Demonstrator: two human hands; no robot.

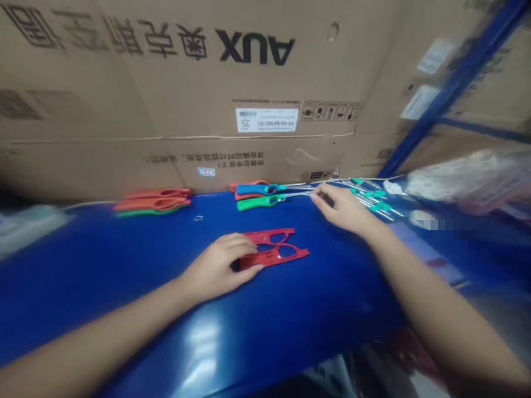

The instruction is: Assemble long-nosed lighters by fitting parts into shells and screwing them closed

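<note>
My left hand [226, 262] is curled over the rear ends of two red plastic lighter handle halves [276, 254], which lie side by side on the blue table. Behind them, finished-looking long-nozzle lighters with blue and red handles [253, 189] lie beside a green long-nozzle lighter [258, 203]. At the tip of the green lighter's metal rod, my right hand [342, 207] is closed, thumb and fingers pinched together around it. Its palm side is partly hidden. Past that hand lie several metal rods with teal parts [375, 202].
Red and green handle shells [153, 202] are stacked at the back left. A large cardboard box [186, 110] walls off the table's far side. A blue metal post [448, 94] slants at the right, near a plastic-wrapped bundle [452, 177]. The blue tabletop [166, 249] is shiny.
</note>
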